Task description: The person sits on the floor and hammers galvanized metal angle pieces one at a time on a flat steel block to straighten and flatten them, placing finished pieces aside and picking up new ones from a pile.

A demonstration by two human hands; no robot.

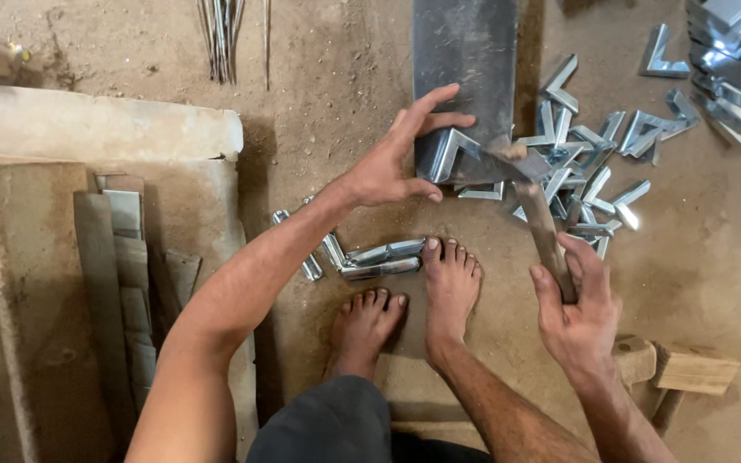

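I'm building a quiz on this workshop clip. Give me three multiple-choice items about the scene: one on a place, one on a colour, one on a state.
1. Where does the loose pile of metal angle brackets lie?
A. on the dirt floor, right of the dark steel plate
B. on the wooden block
C. in a bucket

2. What colour are the brackets?
A. red
B. shiny silver-grey
C. black

3. What is the right hand doing?
A. resting open on the floor
B. holding a bracket
C. gripping the hammer by its handle

Answers:
1 A, the brackets lie scattered on the ground beside the steel plate.
2 B, they gleam pale silver.
3 C, the fingers wrap the handle, while the left hand steadies a bracket on the plate.
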